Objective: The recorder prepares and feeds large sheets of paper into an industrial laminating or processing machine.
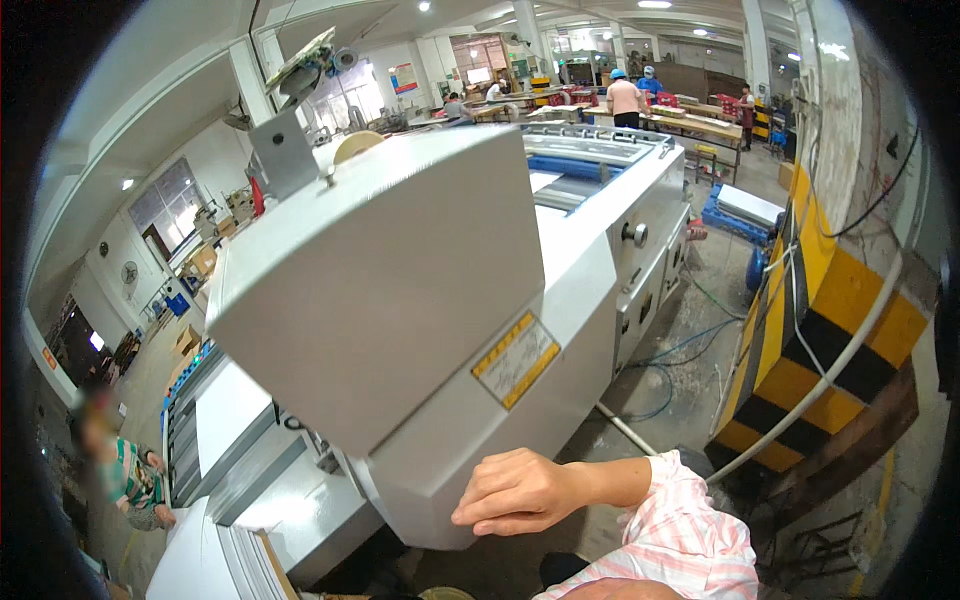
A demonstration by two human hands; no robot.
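Note:
My right hand (518, 493) comes in from the lower right in a pink-and-white striped sleeve (690, 540). Its fingers are curled together, pointing left, and nothing shows in them; the palm side is hidden. It appears in front of the lower corner of a large pale grey machine (400, 260); I cannot tell whether it touches the casing. A yellow-bordered label (515, 360) is on the machine's side, above the hand. At the lower left, a stack of white sheets (190, 560) lies beside the machine's feed end. My left hand is out of view.
A person in a green striped top (135, 470) stands at the left by the rollers. On the right are a yellow-and-black striped pillar base (810, 350), a hanging pale hose and blue tubing (665, 390) on the floor. Several people work at far tables (690, 122).

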